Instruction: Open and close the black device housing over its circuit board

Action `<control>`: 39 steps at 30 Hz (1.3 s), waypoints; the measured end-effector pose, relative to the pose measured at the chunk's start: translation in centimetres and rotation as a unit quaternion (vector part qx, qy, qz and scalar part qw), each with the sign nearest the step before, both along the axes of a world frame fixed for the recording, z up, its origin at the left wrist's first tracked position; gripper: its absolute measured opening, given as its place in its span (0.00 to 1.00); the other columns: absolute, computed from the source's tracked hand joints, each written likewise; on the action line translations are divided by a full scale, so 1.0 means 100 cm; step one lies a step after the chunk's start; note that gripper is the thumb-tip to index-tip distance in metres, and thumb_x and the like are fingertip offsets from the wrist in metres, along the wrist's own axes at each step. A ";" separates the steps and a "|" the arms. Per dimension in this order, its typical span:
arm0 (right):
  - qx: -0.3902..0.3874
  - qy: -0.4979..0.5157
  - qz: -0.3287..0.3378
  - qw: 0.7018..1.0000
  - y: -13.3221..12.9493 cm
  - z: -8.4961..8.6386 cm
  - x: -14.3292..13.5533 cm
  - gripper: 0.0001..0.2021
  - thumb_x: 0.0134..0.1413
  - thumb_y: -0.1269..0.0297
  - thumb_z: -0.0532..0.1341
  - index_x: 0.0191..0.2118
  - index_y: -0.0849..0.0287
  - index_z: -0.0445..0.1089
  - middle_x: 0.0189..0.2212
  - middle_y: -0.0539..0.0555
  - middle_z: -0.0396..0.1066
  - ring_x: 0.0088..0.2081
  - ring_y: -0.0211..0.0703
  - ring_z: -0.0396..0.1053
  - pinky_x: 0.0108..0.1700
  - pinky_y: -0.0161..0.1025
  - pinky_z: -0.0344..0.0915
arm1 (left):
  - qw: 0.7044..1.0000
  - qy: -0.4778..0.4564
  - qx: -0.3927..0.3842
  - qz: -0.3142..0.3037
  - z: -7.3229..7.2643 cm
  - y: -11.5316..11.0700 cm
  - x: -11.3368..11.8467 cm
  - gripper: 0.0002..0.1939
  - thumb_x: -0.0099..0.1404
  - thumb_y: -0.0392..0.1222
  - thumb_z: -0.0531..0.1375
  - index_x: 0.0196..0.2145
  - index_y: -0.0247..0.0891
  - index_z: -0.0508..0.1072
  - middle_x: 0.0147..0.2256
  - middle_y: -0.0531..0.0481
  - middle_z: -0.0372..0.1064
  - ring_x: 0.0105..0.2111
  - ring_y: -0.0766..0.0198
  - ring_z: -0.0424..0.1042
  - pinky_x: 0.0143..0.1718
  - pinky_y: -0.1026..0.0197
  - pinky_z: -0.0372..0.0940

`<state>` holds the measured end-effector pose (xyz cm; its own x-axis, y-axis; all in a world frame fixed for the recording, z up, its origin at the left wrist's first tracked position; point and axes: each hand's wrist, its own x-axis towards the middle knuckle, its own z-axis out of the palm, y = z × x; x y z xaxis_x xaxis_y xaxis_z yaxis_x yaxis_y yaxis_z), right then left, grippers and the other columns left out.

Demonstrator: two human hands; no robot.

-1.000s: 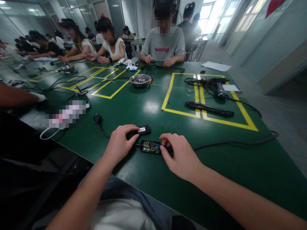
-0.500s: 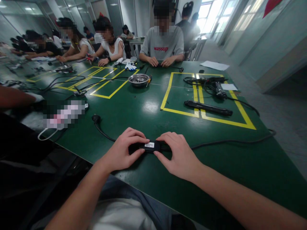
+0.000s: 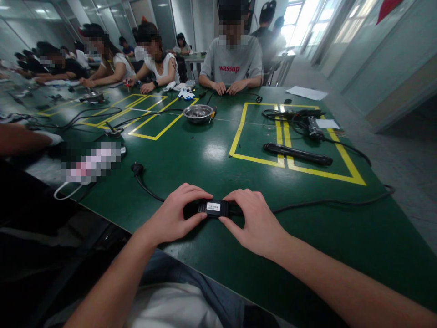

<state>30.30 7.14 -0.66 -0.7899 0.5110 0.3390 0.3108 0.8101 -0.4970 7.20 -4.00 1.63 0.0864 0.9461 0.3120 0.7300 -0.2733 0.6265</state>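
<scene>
A small black in-line box (image 3: 213, 208) with a white printed label lies on the green table in front of me. My left hand (image 3: 179, 212) pinches its left end between thumb and fingers. At the opposite end, my right hand (image 3: 251, 218) grips it the same way. From the box's left side a black cable runs out to a round power plug (image 3: 137, 169). On the right, a black cord (image 3: 327, 202) leads from behind my right hand toward the table's right edge.
A metal bowl (image 3: 198, 114) stands mid-table. Inside the yellow tape (image 3: 239, 132) at right lie a long black bar (image 3: 297, 154) and a coiled black cable (image 3: 290, 117). A co-worker in a grey shirt (image 3: 232, 59) sits opposite. A pixelated white-pink object (image 3: 94, 163) lies at left.
Both hands stay almost where they were on the box. The left fingers have shifted slightly, and more of the box and its label shows.
</scene>
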 end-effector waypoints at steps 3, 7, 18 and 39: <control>0.002 -0.002 0.000 1.000 -0.001 0.000 0.000 0.11 0.63 0.66 0.67 0.49 0.55 0.70 0.44 0.58 0.79 0.46 0.56 0.75 0.48 0.52 0.64 | 1.000 -0.002 0.002 0.004 0.000 -0.001 0.001 0.14 0.73 0.43 0.66 0.54 0.42 0.79 0.49 0.43 0.82 0.48 0.51 0.77 0.53 0.48 0.73; -0.009 0.026 -0.027 0.999 -0.002 -0.002 0.000 0.17 0.63 0.65 0.66 0.56 0.55 0.66 0.45 0.58 0.78 0.45 0.56 0.74 0.48 0.52 0.66 | 0.998 -0.025 0.038 0.045 -0.005 0.000 -0.001 0.12 0.73 0.43 0.64 0.52 0.41 0.78 0.48 0.43 0.80 0.44 0.54 0.76 0.49 0.51 0.72; 0.020 0.006 0.011 1.000 0.001 -0.003 -0.001 0.05 0.66 0.72 0.59 0.43 0.55 0.69 0.37 0.55 0.75 0.39 0.51 0.72 0.42 0.47 0.63 | 0.992 0.007 0.015 0.127 -0.013 0.008 -0.004 0.05 0.75 0.40 0.61 0.43 0.42 0.79 0.58 0.41 0.79 0.57 0.49 0.76 0.59 0.44 0.70; -0.023 0.096 0.021 0.995 -0.002 0.000 0.002 0.03 0.69 0.69 0.62 0.42 0.54 0.71 0.39 0.54 0.76 0.38 0.46 0.76 0.36 0.41 0.70 | 0.998 -0.003 0.044 0.035 -0.001 -0.001 0.000 0.07 0.72 0.37 0.59 0.34 0.39 0.75 0.34 0.47 0.75 0.34 0.60 0.74 0.37 0.58 0.67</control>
